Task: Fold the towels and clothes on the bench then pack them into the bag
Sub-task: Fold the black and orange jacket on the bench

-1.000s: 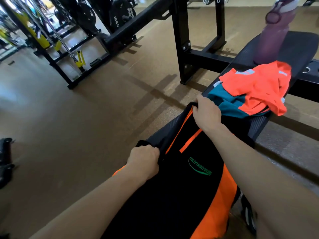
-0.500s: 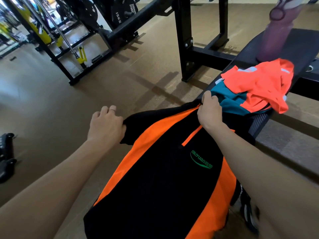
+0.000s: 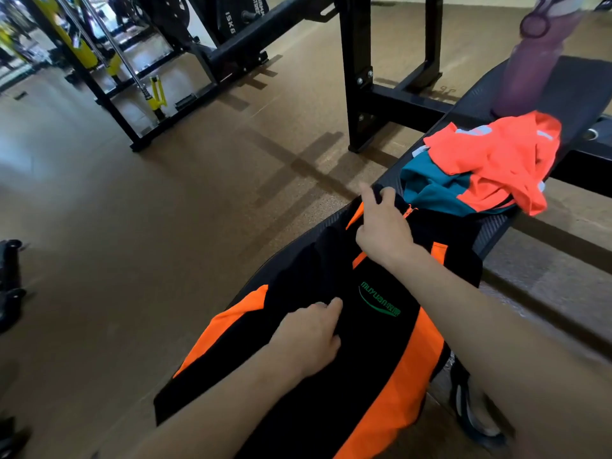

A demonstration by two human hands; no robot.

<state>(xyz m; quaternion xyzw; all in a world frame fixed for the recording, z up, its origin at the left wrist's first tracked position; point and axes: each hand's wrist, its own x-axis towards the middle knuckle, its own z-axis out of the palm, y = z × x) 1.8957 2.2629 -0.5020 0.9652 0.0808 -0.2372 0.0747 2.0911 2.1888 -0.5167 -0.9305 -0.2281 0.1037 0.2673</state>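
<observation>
Head view: black and orange jacket (image 3: 334, 366) lies along the padded black bench (image 3: 530, 94). Right hand (image 3: 384, 230) pinches its collar; left hand (image 3: 308, 336) grips a fold mid-front. Slippery fabric may slide off the narrow bench, or nudge the orange and teal garment (image 3: 480, 167).

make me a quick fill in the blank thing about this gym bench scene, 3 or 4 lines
1. The logo on the black and orange garment is printed in ____.
2. Beyond it on the bench lies a crumpled garment in orange and ____.
3. The bottle standing at the bench's far end is ____ in colour.
4. The right hand is at the garment's top edge, while the ____ hand rests nearer its middle.

Missing words: green; teal; purple; left
</observation>
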